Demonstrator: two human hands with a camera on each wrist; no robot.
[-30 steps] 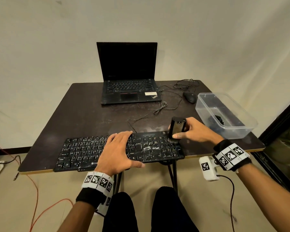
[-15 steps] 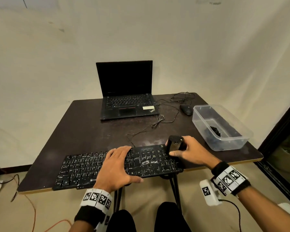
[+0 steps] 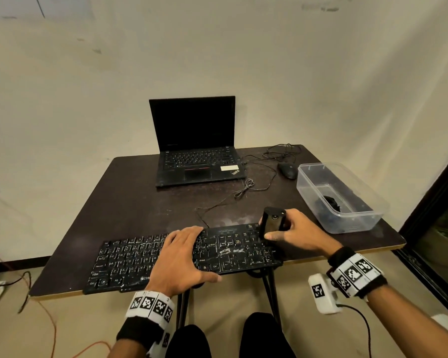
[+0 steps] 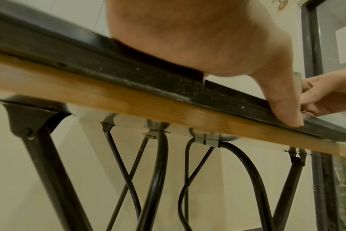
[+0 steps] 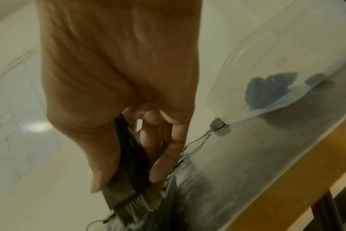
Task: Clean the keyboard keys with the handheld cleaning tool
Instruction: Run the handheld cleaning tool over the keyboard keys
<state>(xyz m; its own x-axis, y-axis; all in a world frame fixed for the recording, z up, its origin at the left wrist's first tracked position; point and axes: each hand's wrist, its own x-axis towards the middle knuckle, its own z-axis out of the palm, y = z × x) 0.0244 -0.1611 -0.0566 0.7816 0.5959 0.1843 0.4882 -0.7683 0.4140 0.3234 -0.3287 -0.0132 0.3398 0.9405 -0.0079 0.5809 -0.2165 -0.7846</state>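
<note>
Table (image 3: 145, 202): open ThinkPad laptop (image 3: 197, 156) at 12 o'clock; wired mouse (image 3: 287, 170), clear plastic container (image 3: 347, 223) at 2 o'clock.

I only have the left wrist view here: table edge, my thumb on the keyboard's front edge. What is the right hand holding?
Observer: The right hand grips a black handheld cleaning tool, standing upright at the far right corner of the keyboard.
Operator: Does it have a brush end? I can't see it.
Observer: Yes. In the right wrist view, light bristles stick out of its lower end, down at the keyboard.
Operator: Where are my left fingers?
Observer: The left hand lies flat across the middle of the keys, fingers straight.
Operator: Anything close on the right?
Observer: A clear plastic tub sits on the table beyond the right hand, with something dark inside.
</note>
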